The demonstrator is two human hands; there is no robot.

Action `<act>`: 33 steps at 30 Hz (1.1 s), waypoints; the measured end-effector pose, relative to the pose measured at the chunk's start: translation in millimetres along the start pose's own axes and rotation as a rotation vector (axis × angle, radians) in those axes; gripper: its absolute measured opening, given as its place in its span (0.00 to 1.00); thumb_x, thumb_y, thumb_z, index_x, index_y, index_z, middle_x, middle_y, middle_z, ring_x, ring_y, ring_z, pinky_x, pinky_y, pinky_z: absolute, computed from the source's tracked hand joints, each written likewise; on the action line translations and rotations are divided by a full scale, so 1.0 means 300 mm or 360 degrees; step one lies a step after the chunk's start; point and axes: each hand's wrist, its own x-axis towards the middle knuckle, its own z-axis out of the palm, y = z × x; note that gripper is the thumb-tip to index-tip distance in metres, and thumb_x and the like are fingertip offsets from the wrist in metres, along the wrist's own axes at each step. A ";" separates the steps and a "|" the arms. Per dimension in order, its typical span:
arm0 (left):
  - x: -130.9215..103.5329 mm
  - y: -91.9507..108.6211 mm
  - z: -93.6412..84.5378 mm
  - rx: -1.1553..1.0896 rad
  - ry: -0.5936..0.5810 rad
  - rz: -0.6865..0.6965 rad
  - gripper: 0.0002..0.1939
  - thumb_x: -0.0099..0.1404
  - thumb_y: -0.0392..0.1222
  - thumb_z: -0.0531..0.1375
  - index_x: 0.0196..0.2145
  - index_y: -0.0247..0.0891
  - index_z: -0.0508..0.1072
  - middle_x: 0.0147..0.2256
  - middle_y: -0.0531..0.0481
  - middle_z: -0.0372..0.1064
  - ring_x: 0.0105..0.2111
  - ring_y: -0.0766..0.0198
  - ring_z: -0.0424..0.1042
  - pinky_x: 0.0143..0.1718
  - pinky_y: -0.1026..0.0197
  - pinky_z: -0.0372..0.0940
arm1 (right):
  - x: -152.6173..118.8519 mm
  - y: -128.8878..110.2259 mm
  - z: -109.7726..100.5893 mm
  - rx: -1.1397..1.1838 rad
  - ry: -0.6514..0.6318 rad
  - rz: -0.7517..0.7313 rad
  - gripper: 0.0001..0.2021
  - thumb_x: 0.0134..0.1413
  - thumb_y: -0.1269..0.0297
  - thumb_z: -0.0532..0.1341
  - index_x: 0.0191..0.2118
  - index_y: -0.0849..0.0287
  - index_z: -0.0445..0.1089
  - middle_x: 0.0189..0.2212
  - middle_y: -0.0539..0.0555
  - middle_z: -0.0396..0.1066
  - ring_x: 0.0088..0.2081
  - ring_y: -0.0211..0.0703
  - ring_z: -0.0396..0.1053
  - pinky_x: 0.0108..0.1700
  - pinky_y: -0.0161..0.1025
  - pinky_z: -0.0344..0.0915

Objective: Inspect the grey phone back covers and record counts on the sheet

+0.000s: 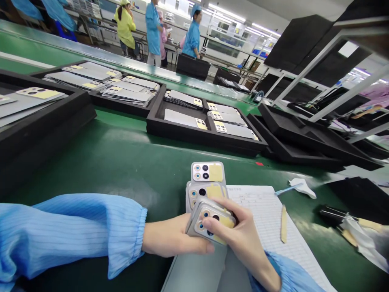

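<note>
Silver-grey phone back panels with white camera plates and yellow tape lie stacked at the lower middle, above a green table (130, 166). My left hand (173, 237) grips the left side of a small stack of panels (226, 221), its thumb laid across the lower part. On the right, my right hand (243, 231) pinches the camera end of the same stack between thumb and fingers. Just beyond the hands, another panel (208, 172) shows its lenses and yellow tape, with a further panel (194, 190) partly covered by the held stack.
Black trays (203, 140) holding panels run across the table behind the hands, with another tray (60, 117) at left. Lined paper (258, 202), a wooden stick (283, 225) and a blue swab (288, 189) lie at right. Stacked black trays (304, 142) stand back right. People (191, 36) are in the background.
</note>
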 end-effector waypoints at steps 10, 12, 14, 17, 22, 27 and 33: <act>-0.014 0.000 0.005 -0.0260 -0.0010 -0.0248 0.18 0.62 0.40 0.56 0.50 0.39 0.66 0.44 0.47 0.70 0.47 0.55 0.68 0.52 0.51 0.59 | -0.016 0.005 -0.008 -0.0021 0.0013 -0.0112 0.14 0.57 0.57 0.54 0.38 0.56 0.76 0.28 0.51 0.75 0.28 0.40 0.71 0.29 0.32 0.67; -0.013 -0.005 0.004 -0.0331 -0.0050 -0.0255 0.19 0.62 0.40 0.56 0.51 0.39 0.66 0.42 0.46 0.71 0.43 0.57 0.71 0.52 0.50 0.59 | -0.017 0.009 -0.006 0.0007 -0.0005 -0.0084 0.15 0.58 0.57 0.54 0.39 0.56 0.76 0.28 0.51 0.75 0.28 0.39 0.71 0.29 0.32 0.66; -0.011 -0.012 0.001 -0.0347 -0.0067 -0.0244 0.20 0.60 0.42 0.58 0.51 0.38 0.66 0.42 0.46 0.71 0.41 0.58 0.72 0.52 0.49 0.58 | -0.017 0.011 -0.006 0.0034 -0.0014 -0.0072 0.15 0.58 0.56 0.53 0.39 0.56 0.76 0.29 0.51 0.75 0.29 0.39 0.70 0.30 0.32 0.65; -0.007 -0.013 -0.001 -0.0360 -0.0100 -0.0240 0.20 0.61 0.42 0.58 0.50 0.37 0.66 0.40 0.45 0.72 0.41 0.57 0.72 0.50 0.49 0.61 | -0.017 0.012 -0.006 0.0065 -0.0015 -0.0061 0.15 0.58 0.56 0.53 0.38 0.55 0.76 0.30 0.51 0.75 0.29 0.39 0.70 0.29 0.32 0.65; -0.001 0.015 0.011 -0.0307 -0.0082 -0.0130 0.17 0.61 0.43 0.57 0.48 0.38 0.68 0.41 0.49 0.71 0.45 0.57 0.70 0.50 0.51 0.60 | -0.020 0.014 -0.003 0.0148 0.0054 -0.0066 0.10 0.46 0.58 0.65 0.36 0.54 0.74 0.32 0.49 0.76 0.33 0.40 0.73 0.35 0.31 0.69; -0.006 0.019 0.016 -0.0314 -0.0048 -0.0155 0.18 0.61 0.44 0.57 0.49 0.38 0.68 0.41 0.49 0.72 0.44 0.57 0.71 0.49 0.53 0.62 | -0.022 0.012 -0.002 0.0052 0.0012 -0.0122 0.09 0.48 0.61 0.64 0.37 0.53 0.73 0.32 0.49 0.76 0.32 0.39 0.73 0.34 0.31 0.70; -0.010 0.016 0.013 -0.0349 -0.0041 -0.0187 0.14 0.61 0.42 0.56 0.45 0.40 0.71 0.38 0.53 0.73 0.42 0.60 0.72 0.48 0.57 0.63 | -0.021 0.017 -0.007 0.0081 0.0001 -0.0209 0.08 0.56 0.61 0.57 0.39 0.51 0.73 0.35 0.48 0.75 0.34 0.37 0.72 0.35 0.29 0.69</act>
